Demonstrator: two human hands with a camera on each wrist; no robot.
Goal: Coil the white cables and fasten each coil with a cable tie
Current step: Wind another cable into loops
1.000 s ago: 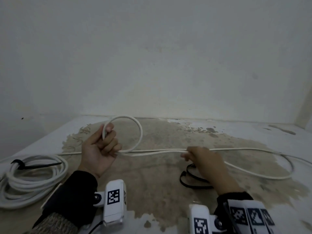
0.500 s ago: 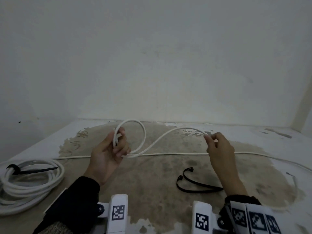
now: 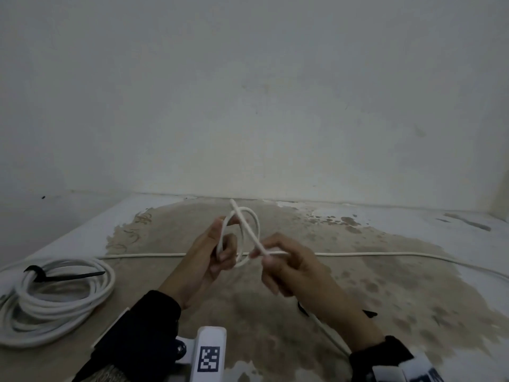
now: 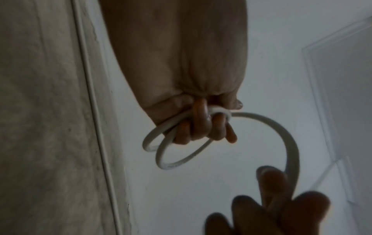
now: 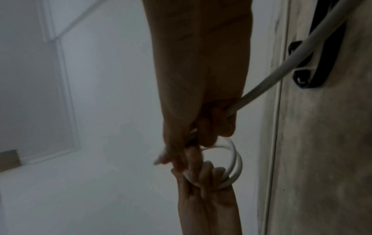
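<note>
My left hand (image 3: 220,252) grips small loops of a white cable (image 3: 254,226) above the stained floor; the left wrist view shows its fingers (image 4: 203,128) curled round two loops (image 4: 175,160). My right hand (image 3: 278,260) pinches the same cable just right of the loops, and the right wrist view shows the cable (image 5: 281,66) running out of its fist. The rest of the cable (image 3: 385,255) trails right across the floor. A loose black cable tie (image 5: 314,68) lies under my right forearm, mostly hidden in the head view.
A finished white coil (image 3: 55,293) bound with a black tie (image 3: 66,275) lies at the left. A long straight stretch of cable (image 3: 148,255) crosses the floor behind my hands. The wall stands close behind.
My right hand has swung left with the cable and met my left hand, laying a second loop onto the first. The slack arc between the hands is gone.
</note>
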